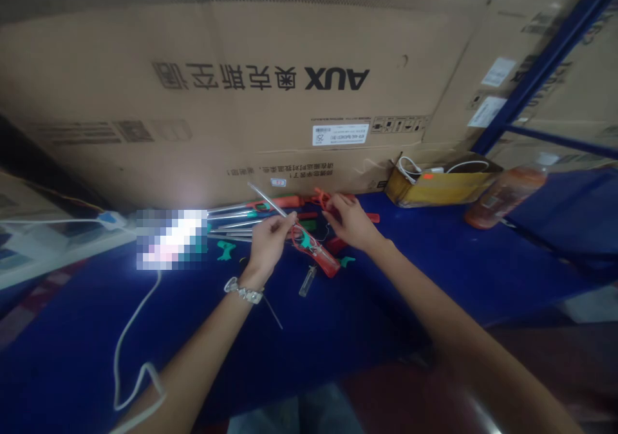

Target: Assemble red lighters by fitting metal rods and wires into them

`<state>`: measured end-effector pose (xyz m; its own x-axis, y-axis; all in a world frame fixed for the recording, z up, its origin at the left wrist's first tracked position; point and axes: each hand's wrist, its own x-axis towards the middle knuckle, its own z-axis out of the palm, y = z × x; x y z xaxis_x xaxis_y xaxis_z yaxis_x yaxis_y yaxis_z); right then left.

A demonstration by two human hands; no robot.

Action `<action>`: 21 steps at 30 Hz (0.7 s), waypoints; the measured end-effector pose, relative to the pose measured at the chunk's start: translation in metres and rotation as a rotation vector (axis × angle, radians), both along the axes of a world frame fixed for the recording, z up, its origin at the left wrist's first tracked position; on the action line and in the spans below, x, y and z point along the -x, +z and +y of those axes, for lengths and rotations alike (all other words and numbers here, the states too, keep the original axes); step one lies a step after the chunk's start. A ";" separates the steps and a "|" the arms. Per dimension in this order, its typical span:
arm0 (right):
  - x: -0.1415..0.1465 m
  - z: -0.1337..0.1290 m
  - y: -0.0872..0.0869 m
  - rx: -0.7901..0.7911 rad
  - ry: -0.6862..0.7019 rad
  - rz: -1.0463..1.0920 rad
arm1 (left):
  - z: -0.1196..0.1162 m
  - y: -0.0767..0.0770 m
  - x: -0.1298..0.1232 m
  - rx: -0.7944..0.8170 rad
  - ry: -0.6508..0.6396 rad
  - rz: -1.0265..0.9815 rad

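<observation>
A long-nosed gas lighter [324, 259] with a see-through red handle, green trigger and thin metal tube is pinched in my left hand [268, 241]. Its handle slants down to the right, with inner parts showing. My right hand [351, 220] is closed beside it, fingertips at a red-orange plastic part [320, 196]; what they pinch is hidden. A thin pale wire hangs below those fingers. Under and behind my hands lie more lighters [280, 202] with metal tubes. A clear plastic fuel tank [307, 281] and a green trigger [224, 250] rest on the blue table.
A large cardboard box [232, 125] walls off the back of the blue table [367, 331]. Back right stand a yellow box [425, 189] with white cables and a bottle of reddish drink [506, 189]. A bright lamp [176, 237] and white cord [117, 363] are at left.
</observation>
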<state>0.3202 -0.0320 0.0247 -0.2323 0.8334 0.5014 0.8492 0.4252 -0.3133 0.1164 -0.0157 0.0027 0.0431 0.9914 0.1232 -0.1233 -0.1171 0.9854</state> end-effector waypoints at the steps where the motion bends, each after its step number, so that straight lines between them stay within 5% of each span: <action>1: 0.010 -0.009 0.003 -0.011 0.057 0.029 | 0.001 -0.001 0.003 -0.007 0.019 -0.008; 6: 0.058 -0.039 0.004 -0.067 0.080 0.155 | 0.000 0.000 0.019 -0.030 0.133 -0.098; 11: 0.089 -0.041 -0.006 -0.107 0.081 0.001 | -0.010 0.007 0.037 0.015 0.236 -0.221; 21: 0.106 -0.036 -0.019 -0.076 0.088 -0.098 | -0.017 0.015 0.050 0.286 0.158 -0.471</action>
